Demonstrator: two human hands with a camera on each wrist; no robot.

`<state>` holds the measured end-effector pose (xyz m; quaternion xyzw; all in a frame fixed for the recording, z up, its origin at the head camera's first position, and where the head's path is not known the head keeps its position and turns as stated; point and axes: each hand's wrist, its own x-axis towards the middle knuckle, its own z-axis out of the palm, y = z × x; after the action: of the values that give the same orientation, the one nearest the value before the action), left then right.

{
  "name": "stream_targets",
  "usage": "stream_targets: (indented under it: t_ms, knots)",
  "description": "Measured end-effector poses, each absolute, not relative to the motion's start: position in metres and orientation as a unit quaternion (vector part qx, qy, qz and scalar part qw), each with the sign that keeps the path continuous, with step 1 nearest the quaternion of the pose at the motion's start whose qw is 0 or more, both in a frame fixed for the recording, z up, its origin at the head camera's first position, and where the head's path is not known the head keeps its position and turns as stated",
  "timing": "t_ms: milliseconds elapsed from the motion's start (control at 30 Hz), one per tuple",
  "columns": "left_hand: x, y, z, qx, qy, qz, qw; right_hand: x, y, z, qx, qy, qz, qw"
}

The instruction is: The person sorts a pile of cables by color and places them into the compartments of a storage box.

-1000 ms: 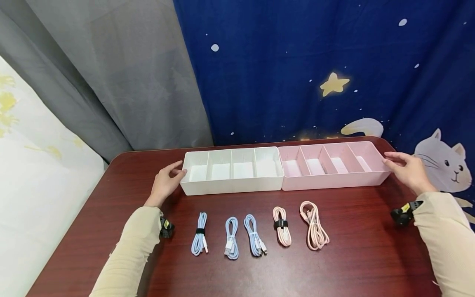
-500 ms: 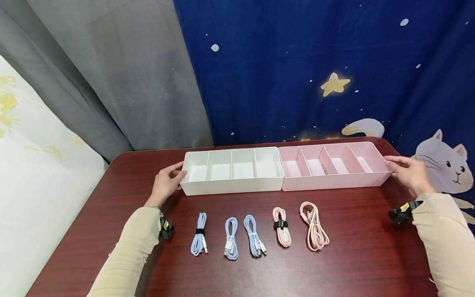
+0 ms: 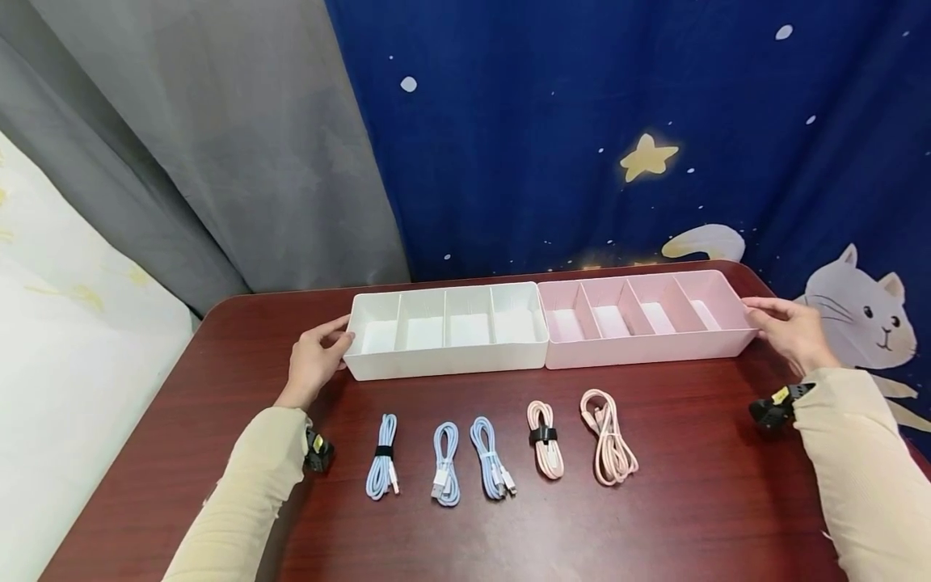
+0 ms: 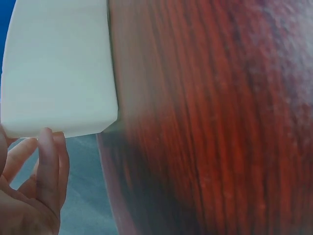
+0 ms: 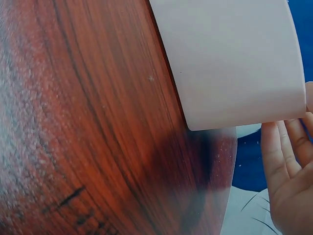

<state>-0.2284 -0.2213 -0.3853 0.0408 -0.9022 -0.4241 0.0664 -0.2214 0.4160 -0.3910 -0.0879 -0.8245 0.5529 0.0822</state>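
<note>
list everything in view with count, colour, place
Long white plastic tray: 1, white, back left
Long pink plastic tray: 1, pink, back right
Coiled blue cables: 3, light blue, before white tray
Coiled pink cables: 2, pale pink, right of blue
Straps: 2, black, around two cables
Wood-grain table: 1, reddish brown, underneath
Plain cloth curtain: 1, grey, back left
Cat-and-star cloth curtain: 1, dark blue, back right
Yellow-patterned sheet: 1, white, far left
Wrist cameras: 2, black, near hands
Sleeves: 2, cream, left and right
Left hand: 1, touching white tray
Right hand: 1, touching pink tray
</note>
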Motion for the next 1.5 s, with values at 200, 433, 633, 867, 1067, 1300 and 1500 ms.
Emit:
stream_targets:
  t_ms: [200, 433, 633, 867, 1067, 1300, 1500]
  knots:
    - [-0.227, -0.221, -0.383, 0.041, -0.907, -0.414, 0.068, -0.241, 0.441, -0.42, -0.089, -0.836, 0.532, 0.101]
    - [-0.224, -0.225, -0.38, 0.056, -0.911, -0.403, 0.071, -0.251, 0.45, -0.437, -0.086, -0.84, 0.523, 0.119]
    - [-0.219, -0.234, -0.379, 0.056, -0.921, -0.379, 0.075, -0.246, 0.431, -0.429, -0.087, -0.835, 0.53, 0.115]
    - [-0.213, -0.25, -0.38, 0.06, -0.92, -0.381, 0.073, -0.238, 0.404, -0.417, -0.066, -0.824, 0.555, 0.1]
    - [-0.211, -0.265, -0.38, 0.06, -0.917, -0.39, 0.062, -0.25, 0.404, -0.437, -0.062, -0.83, 0.541, 0.122]
    - [-0.207, -0.273, -0.38, 0.076, -0.908, -0.408, 0.054, -0.253, 0.396, -0.44, -0.067, -0.841, 0.52, 0.132]
    - [-0.203, -0.281, -0.378, 0.082, -0.907, -0.41, 0.046, -0.255, 0.388, -0.438, -0.072, -0.843, 0.521, 0.116]
